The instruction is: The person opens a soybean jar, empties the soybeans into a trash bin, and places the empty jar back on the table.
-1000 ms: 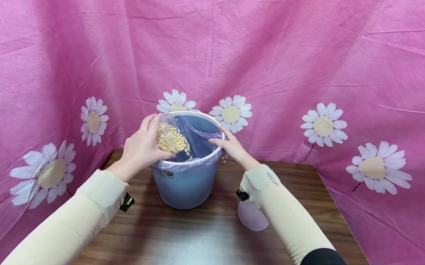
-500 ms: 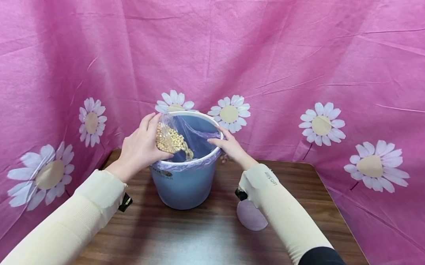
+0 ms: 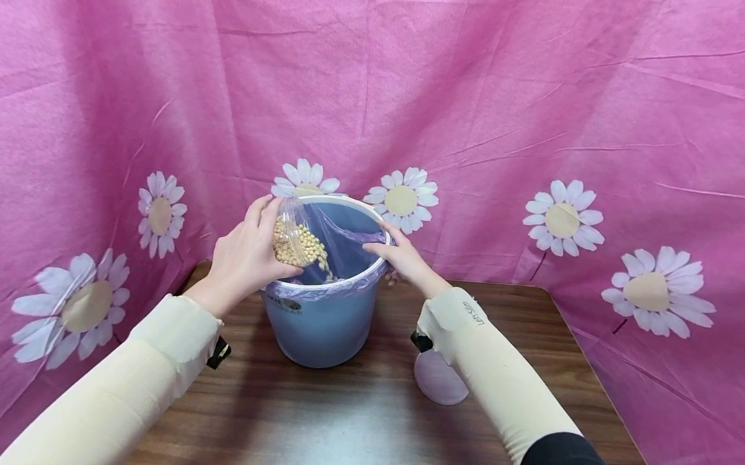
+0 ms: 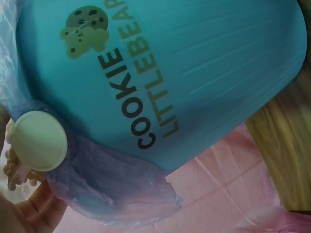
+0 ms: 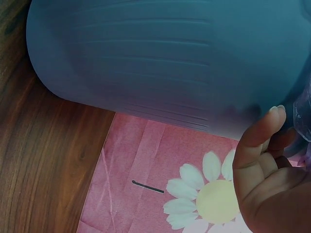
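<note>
My left hand (image 3: pixel 243 254) grips a clear plastic container (image 3: pixel 293 219) of pale yellow beans (image 3: pixel 300 244), tilted over the mouth of a blue trash can (image 3: pixel 324 331). Beans spill from its lower right side into the can. A thin purple trash bag (image 3: pixel 345 287) lines the can and folds over its white rim (image 3: pixel 336 198). My right hand (image 3: pixel 405 262) holds the can's right rim, thumb inside and fingers outside. In the right wrist view, curled fingers (image 5: pixel 262 131) show beside the can wall. The can's bottom inside is hidden.
The can stands on a dark wooden table (image 3: pixel 351 426). A round translucent disc (image 3: pixel 441 380) lies on the table under my right forearm. A pink cloth (image 3: pixel 379 87) with daisies hangs behind and at both sides. A round cream knob (image 4: pixel 40 141) shows at the bag's edge.
Beans run from the tilted container into the can; the stream thickened half a second ago and is thinner now. Both hands stay nearly in place.
</note>
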`<state>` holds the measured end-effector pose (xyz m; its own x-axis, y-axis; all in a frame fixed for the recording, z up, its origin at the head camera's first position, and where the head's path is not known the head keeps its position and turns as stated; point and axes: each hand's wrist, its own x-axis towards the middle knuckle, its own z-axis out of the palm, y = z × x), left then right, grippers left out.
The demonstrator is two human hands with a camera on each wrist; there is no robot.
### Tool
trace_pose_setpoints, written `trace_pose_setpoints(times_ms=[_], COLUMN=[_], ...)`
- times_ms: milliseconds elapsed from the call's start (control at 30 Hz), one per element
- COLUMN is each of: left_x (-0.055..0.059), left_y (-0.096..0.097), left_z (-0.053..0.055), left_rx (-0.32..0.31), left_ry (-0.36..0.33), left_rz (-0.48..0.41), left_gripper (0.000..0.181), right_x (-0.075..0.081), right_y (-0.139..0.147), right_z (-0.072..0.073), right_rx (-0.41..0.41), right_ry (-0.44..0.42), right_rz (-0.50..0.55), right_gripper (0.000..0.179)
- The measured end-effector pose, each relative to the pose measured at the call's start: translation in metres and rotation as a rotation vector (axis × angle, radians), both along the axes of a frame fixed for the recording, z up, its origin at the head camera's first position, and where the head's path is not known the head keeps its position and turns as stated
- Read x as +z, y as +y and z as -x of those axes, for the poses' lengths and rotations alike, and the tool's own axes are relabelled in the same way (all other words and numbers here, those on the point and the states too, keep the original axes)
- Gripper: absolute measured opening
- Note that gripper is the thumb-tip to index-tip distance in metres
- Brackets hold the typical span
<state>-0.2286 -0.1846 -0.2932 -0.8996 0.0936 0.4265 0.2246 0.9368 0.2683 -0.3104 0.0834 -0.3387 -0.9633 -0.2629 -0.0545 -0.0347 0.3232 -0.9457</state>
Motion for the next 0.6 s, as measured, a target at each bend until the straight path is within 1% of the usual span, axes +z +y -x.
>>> trace_pose_setpoints(times_ms=[333, 500, 600], left_x=[0.0011, 0.0030, 0.0037], left_y=[-0.0011, -0.0004, 0.0002], left_z=[-0.0001, 0.0006, 0.0010], left_rx=[0.004, -0.007, -0.012], left_ry=[0.013, 0.035, 0.036], left_rz=[0.020, 0.038, 0.050], left_gripper=[0.116, 0.115, 0.115], right_x=[0.0011, 0.0010, 0.0008], right_y=[-0.0012, -0.0002, 0.0000], right_z=[-0.0013, -0.0015, -0.0013], right_rx=[0.010, 0.015, 0.014], right_ry=[-0.002, 0.000, -0.001], right_rz=[0.001, 0.004, 0.007], right_gripper=[0.075, 0.076, 0.076])
